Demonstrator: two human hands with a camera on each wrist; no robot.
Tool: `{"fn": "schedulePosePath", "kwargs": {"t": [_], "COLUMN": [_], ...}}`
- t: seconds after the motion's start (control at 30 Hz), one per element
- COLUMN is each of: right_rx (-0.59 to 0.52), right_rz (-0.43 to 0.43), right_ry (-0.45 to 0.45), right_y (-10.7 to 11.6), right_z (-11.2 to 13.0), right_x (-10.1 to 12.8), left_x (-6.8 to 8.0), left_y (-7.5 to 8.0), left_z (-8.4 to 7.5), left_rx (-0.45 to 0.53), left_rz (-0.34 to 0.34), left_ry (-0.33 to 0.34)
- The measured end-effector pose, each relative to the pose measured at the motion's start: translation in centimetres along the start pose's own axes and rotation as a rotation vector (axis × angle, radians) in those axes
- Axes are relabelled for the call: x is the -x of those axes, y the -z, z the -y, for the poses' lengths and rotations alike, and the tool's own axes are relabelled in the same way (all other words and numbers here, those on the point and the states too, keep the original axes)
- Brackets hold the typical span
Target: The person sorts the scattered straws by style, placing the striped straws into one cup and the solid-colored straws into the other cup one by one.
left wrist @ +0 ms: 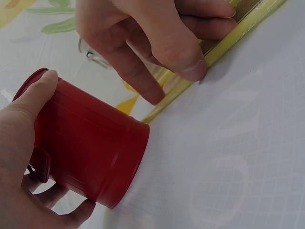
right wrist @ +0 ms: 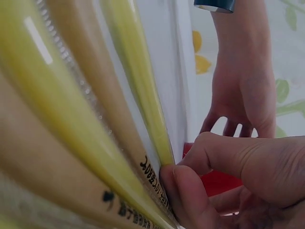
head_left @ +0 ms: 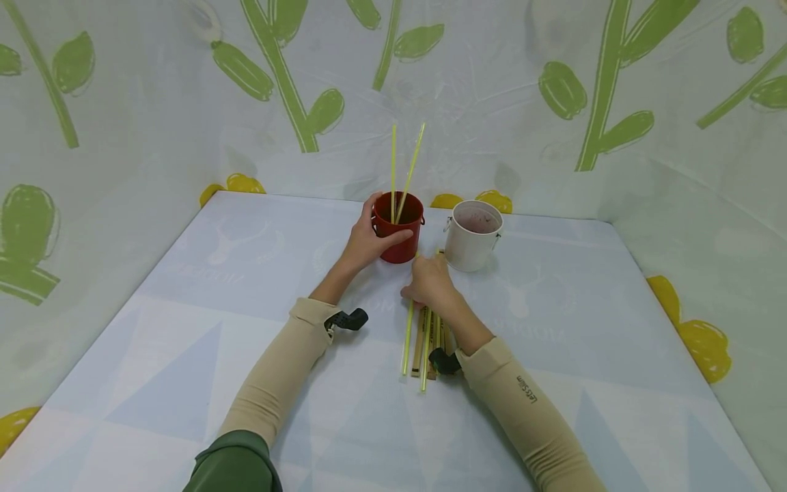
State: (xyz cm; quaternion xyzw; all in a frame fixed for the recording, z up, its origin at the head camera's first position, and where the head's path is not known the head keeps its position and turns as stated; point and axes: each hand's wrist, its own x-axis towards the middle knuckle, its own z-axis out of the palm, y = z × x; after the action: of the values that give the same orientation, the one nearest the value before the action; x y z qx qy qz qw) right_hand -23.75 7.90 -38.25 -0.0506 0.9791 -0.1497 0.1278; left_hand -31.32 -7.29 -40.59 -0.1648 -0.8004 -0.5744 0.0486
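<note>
Red metal bucket-shaped cup (head_left: 400,236), upright at the far middle of the pale blue patterned table (head_left: 184,355), two yellow straws standing in it: left hand (head_left: 369,240) curled around its side. Flat bundle of yellow and brown wrapped straws (head_left: 423,342), lying just before the cup: right hand (head_left: 430,281) on its far end, fingertips (right wrist: 183,188) pinching one yellow straw. White metal cup (head_left: 472,236): right of the red one, untouched

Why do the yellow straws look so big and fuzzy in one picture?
In the right wrist view the wrapped yellow straws lie right against the lens, so they blur and show glare streaks; the head view shows them small and sharp under the right hand; the left wrist view keeps the red metal bucket crisp.
</note>
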Motion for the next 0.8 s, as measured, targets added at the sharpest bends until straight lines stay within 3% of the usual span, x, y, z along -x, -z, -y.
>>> {"fn": "schedulePosePath", "kwargs": {"t": [0.47, 0.57, 0.8], "right_rx": [0.013, 0.011, 0.008], "right_rz": [-0.020, -0.022, -0.018], "right_ry": [0.026, 0.029, 0.019], "right_y": [-0.22, -0.29, -0.16], "right_z": [-0.21, -0.25, -0.01], "right_x": [-0.09, -0.13, 0.06], "left_x": [0.01, 0.35, 0.01], "left_y": [0.00, 0.13, -0.06], "left_z": [-0.11, -0.91, -0.01], "left_rx": [0.005, 0.006, -0.011], "left_rz": [0.006, 0.016, -0.002], "left_ry": [0.011, 0.015, 0.005]}}
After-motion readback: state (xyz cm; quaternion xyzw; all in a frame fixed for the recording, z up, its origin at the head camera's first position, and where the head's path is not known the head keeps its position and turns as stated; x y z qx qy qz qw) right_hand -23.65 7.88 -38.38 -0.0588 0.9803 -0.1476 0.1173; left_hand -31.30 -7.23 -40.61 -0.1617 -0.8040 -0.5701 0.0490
